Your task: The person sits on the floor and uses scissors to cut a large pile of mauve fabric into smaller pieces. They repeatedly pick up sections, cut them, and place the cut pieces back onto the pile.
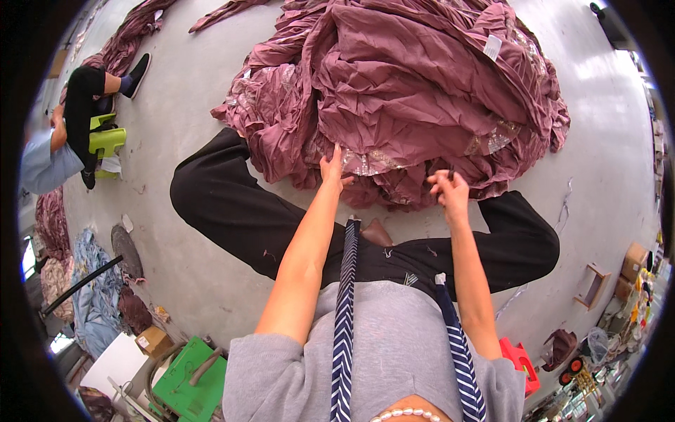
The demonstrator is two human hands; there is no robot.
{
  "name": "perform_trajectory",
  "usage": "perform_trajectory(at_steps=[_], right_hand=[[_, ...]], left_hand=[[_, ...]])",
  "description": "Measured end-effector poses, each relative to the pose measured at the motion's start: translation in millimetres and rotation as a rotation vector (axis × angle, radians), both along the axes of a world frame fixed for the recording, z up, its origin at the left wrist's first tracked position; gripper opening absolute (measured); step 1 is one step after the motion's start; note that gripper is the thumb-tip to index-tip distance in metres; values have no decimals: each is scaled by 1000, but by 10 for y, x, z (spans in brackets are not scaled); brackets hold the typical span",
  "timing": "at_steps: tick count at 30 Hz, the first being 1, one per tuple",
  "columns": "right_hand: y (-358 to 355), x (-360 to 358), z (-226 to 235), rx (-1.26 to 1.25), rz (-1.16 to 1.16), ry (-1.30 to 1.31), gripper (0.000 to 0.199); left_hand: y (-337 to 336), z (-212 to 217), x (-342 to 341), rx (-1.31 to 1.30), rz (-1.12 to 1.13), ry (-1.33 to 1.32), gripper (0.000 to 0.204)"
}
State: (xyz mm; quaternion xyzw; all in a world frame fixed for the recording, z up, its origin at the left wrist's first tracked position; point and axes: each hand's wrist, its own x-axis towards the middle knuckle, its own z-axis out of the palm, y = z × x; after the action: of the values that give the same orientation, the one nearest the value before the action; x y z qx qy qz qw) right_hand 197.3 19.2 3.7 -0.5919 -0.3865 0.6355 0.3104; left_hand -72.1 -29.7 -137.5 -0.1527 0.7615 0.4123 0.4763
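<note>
A large heap of mauve cloth (pixel 415 84) with bands of shiny sequins lies in front of me, close to my lap. My left hand (pixel 333 170) rests against its near edge, beside a sequinned strip, with the fingers stretched up and the thumb apart. To the right, my right hand (pixel 448 188) is just off the near edge of the heap, its fingers curled. A small dark tool (pixel 451 174) shows at its fingertips; its exact kind is too small to make out. A white label (pixel 492 48) is on the cloth at the upper right.
I sit with bent legs (pixel 232 204) spread around the heap. Another person (pixel 53 155) sits at far left by a green stool (pixel 107 143). Blue cloth (pixel 98 281), a green box-like thing (pixel 190 380) and a red stool (pixel 519 362) lie around me.
</note>
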Motion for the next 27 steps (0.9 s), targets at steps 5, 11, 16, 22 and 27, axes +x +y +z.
perform_trajectory(at_steps=[5, 11, 16, 22, 27], right_hand=[[-190, -198, 26, -33, 147, -43, 12], [-199, -345, 44, -81, 172, 0, 12], [-214, -450, -16, -88, 215, -29, 12], [-216, -549, -47, -12, 217, 14, 10], [-119, -771, 230, 243, 167, -37, 10]], left_hand=[[262, -306, -195, 134, -89, -50, 50], [217, -190, -163, 334, -8, -108, 18], [199, 139, -42, 528, 151, -416, 28], [328, 236, 102, 587, 120, -193, 30], [279, 862, -22, 877, 116, -90, 24]])
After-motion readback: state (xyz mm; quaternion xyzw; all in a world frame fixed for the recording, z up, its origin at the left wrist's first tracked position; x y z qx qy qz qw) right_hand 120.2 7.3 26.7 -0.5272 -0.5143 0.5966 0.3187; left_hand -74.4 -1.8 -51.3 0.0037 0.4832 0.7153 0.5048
